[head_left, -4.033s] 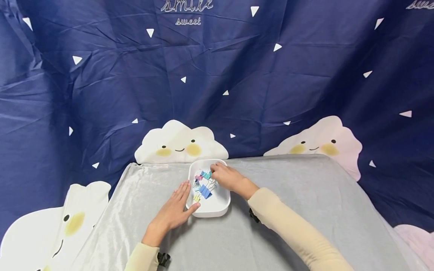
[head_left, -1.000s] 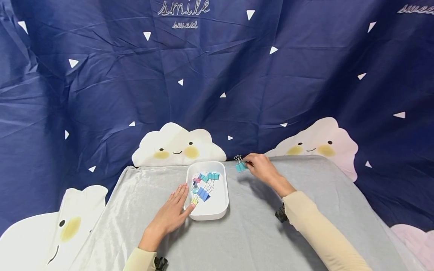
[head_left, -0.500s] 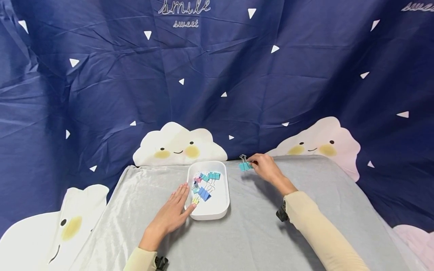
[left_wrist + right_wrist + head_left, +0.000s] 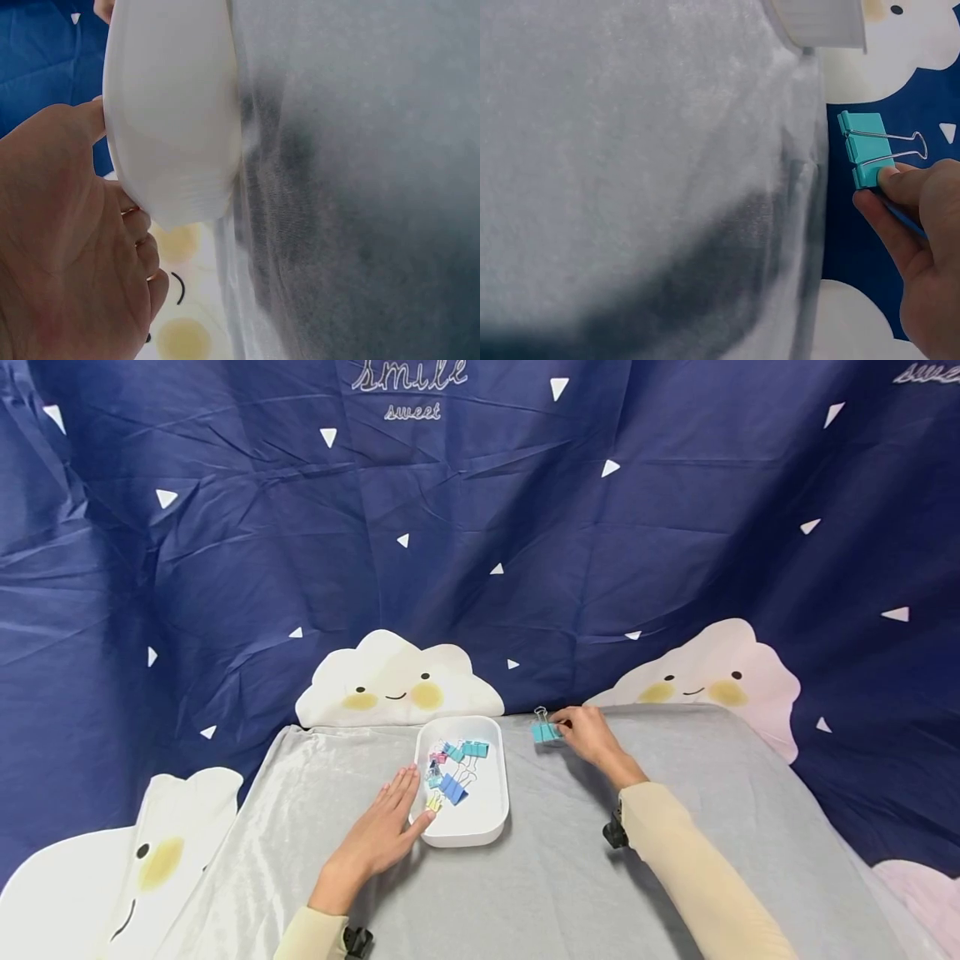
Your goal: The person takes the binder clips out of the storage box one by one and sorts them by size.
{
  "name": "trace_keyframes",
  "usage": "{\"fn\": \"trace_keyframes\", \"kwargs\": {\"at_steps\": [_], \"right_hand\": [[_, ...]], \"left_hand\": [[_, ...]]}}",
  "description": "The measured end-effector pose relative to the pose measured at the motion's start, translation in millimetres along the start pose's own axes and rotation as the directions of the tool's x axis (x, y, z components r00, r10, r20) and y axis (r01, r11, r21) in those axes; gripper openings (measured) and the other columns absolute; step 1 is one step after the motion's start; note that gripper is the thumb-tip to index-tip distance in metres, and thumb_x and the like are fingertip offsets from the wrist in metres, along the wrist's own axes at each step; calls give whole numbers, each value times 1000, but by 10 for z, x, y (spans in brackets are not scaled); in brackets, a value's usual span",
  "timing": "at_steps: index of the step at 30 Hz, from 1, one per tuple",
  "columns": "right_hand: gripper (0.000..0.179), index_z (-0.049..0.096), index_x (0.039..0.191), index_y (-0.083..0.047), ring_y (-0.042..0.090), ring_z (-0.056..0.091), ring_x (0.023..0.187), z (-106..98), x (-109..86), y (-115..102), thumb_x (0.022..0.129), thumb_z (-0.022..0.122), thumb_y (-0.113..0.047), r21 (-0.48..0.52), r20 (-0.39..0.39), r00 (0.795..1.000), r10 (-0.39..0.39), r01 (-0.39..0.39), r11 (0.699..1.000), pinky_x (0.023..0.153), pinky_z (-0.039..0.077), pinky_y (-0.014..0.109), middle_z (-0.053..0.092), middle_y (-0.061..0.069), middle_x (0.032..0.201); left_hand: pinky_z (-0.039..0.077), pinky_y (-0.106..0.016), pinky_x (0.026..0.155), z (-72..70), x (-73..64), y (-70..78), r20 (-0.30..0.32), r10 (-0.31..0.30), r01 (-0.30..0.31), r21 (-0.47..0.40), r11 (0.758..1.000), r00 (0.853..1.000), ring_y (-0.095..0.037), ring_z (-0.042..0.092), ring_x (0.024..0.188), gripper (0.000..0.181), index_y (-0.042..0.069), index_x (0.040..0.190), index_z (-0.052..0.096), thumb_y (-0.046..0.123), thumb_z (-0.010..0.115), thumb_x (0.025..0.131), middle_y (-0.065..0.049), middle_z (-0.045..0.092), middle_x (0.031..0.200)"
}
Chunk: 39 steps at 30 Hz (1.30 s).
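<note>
Gray-draped table [image 4: 555, 893]: right grip [image 4: 592, 737] had exited white tray [image 4: 461, 840], pinching one teal binder clip [image 4: 865, 142], now separated from other clips [image 4: 453, 789]; spread left grip [image 4: 377, 833] touched tray.

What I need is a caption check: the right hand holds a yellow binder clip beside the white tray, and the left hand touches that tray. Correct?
Not quite: the right wrist view shows the held binder clip is teal, not yellow. The right hand does hold it beside the white tray, and the left hand touches that tray.
</note>
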State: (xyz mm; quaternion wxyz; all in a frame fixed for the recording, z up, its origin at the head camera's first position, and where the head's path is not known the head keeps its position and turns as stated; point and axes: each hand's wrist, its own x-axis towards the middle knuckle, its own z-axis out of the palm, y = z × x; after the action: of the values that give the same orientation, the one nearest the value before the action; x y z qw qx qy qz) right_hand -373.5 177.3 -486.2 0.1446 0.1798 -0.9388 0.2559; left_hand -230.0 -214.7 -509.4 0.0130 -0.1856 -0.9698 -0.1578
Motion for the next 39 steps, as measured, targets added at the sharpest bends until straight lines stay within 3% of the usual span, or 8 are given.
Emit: {"fn": "trace_keyframes", "kwargs": {"at_steps": [10,19,28,39], "right_hand": [[20,82,116,-4,39,75,107,145,0,112,99,73,-5,10,35,998,48,-48,999,94,62,53,80,19,116],[24,78,126,-5,40,72,119,257,-71,184,104,67,-8,9,129,975,181,-184,983,100,61,55,76,18,129],[20,79,119,-3,42,74,113,340,-81,196,101,69,-5,-31,77,989,128,-126,992,96,62,56,79,18,121],[26,77,127,-4,43,71,119,352,-97,184,103,67,-5,-44,98,983,157,-153,987,99,61,57,75,19,131]], "left_hand": [[19,-50,137,-11,-2,8,5,-5,5,-9,1000,1000,-31,15,167,81,2,169,19,54,44,112,-12,14,179],[19,-50,137,-12,-4,2,7,-3,3,-6,1000,1000,-33,17,167,82,3,169,18,55,43,111,-11,13,179],[19,-50,137,-8,-4,-2,0,-3,3,-10,1000,1000,-33,17,167,81,2,169,20,55,43,111,-11,13,179],[19,-51,137,-8,5,5,14,-6,6,-11,1000,1000,-33,16,167,82,2,169,20,55,43,111,-12,13,179]]}}
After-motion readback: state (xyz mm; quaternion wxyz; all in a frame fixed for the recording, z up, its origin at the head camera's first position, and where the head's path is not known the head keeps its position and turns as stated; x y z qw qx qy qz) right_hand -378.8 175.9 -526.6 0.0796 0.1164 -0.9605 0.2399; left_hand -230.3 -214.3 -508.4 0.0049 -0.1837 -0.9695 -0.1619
